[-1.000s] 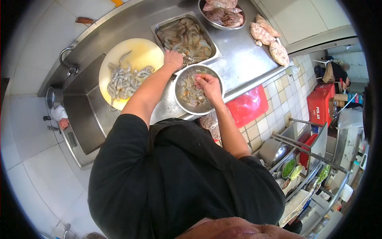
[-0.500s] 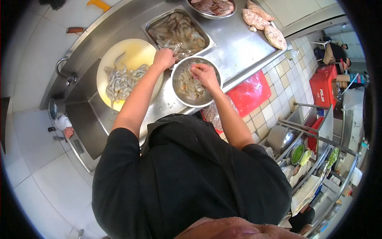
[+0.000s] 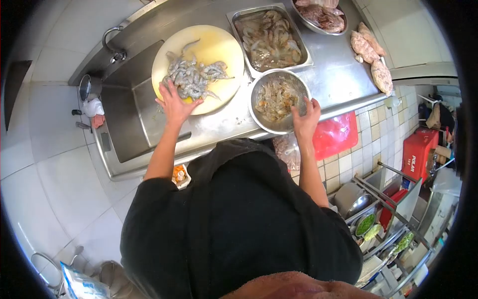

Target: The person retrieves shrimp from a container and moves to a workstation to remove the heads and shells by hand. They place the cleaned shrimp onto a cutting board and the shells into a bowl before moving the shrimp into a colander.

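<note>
My left hand (image 3: pixel 177 104) lies with fingers spread at the near edge of the round cream cutting board (image 3: pixel 226 47), touching a pile of grey shrimp (image 3: pixel 191 74). My right hand (image 3: pixel 307 115) is at the right rim of a metal colander (image 3: pixel 256 112), thumb and fingers apart; whether it touches the rim is hard to see. Pale shrimp shells (image 3: pixel 275 102) lie in the colander. Behind it stands a rectangular steel tray (image 3: pixel 307 59) of whole shrimp (image 3: pixel 269 37) in liquid.
The board overhangs a steel sink (image 3: pixel 119 112) with a tap (image 3: pixel 117 54) behind. Further right are a metal bowl of meat (image 3: pixel 321 15) and several pale, mottled pieces (image 3: pixel 371 47) on the counter. A red plastic bag (image 3: pixel 338 137) lies below the counter edge.
My left hand has moved from the steel tray to the shrimp on the board. My right hand has left the colander's middle for its right rim and opened. The view has shifted.
</note>
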`<action>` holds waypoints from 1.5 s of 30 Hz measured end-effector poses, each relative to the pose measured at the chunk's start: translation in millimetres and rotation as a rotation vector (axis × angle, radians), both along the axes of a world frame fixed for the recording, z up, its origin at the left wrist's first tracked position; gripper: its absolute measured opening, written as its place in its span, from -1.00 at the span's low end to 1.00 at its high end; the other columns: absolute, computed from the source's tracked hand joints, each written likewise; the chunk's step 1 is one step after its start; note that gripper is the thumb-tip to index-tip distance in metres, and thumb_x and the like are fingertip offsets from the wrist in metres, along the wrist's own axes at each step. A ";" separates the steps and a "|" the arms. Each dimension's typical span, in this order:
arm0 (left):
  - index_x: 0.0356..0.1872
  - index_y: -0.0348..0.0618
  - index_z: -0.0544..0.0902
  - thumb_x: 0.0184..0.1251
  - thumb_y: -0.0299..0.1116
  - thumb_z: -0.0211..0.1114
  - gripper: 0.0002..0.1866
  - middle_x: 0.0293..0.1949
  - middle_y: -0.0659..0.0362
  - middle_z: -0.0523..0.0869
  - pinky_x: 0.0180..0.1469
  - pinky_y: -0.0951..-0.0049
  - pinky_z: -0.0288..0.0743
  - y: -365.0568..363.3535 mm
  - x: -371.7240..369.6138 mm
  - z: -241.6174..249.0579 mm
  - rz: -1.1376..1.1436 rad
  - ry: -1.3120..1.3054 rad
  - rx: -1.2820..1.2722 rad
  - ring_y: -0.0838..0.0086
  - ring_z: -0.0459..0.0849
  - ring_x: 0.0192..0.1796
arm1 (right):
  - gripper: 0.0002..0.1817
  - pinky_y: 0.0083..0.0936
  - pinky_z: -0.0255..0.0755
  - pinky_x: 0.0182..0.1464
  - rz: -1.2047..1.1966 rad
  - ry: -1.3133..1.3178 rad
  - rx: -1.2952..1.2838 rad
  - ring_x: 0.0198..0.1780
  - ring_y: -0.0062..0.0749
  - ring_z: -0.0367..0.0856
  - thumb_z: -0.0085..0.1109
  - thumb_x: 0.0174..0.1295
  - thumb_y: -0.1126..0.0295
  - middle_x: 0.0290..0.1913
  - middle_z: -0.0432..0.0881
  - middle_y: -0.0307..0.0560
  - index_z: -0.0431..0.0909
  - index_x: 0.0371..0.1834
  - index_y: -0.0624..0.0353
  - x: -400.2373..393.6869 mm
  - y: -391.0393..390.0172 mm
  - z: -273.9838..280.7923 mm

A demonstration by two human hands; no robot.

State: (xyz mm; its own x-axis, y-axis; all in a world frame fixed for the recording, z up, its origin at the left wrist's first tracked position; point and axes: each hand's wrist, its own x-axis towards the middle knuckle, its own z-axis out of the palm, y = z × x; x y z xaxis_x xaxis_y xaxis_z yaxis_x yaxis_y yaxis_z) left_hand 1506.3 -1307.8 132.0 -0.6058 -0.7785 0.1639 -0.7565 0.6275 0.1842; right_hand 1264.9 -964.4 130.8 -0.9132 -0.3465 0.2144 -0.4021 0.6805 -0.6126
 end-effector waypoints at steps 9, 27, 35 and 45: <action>0.53 -0.12 0.12 -0.30 0.26 0.63 0.33 0.49 -0.29 0.14 0.48 -0.05 0.08 -52.7 -46.8 -12.2 -0.111 0.110 0.026 -0.17 0.17 0.49 | -0.56 -0.16 0.58 -0.04 -0.227 -0.590 -0.184 -0.10 -0.04 0.68 0.29 0.11 0.44 -0.13 0.67 0.23 0.56 0.07 0.43 -4.3 10.5 -15.9; 0.36 -0.20 0.41 0.12 0.04 0.53 -0.14 0.33 -0.09 0.48 0.39 0.17 0.34 39.1 19.1 34.5 -0.425 0.699 0.950 0.07 0.45 0.35 | -0.43 -0.36 0.50 0.12 0.054 -0.684 -0.615 0.03 -0.23 0.63 0.15 0.06 0.68 0.09 0.62 0.03 0.41 0.24 0.38 57.7 -69.0 94.2; 0.10 -0.37 0.61 0.21 -0.39 0.42 -0.56 -0.12 0.03 0.74 -0.02 0.26 0.60 90.6 161.0 39.6 0.521 1.539 1.188 0.30 0.71 -0.13 | -0.50 -0.42 0.45 0.16 0.860 -0.922 -0.112 0.07 -0.29 0.61 0.25 0.23 0.50 0.09 0.63 0.00 0.43 0.25 0.31 170.9 -236.7 77.8; 0.36 -0.47 0.23 0.02 -0.68 0.16 -0.26 0.16 -0.14 0.55 0.28 0.28 0.39 196.1 390.3 30.7 1.418 1.212 -0.119 0.07 0.56 0.18 | -0.63 -0.47 0.60 -0.07 1.359 -1.148 0.275 -0.13 -0.38 0.71 0.19 0.40 0.35 -0.04 0.68 -0.05 0.51 0.19 0.29 231.0 -264.1 81.9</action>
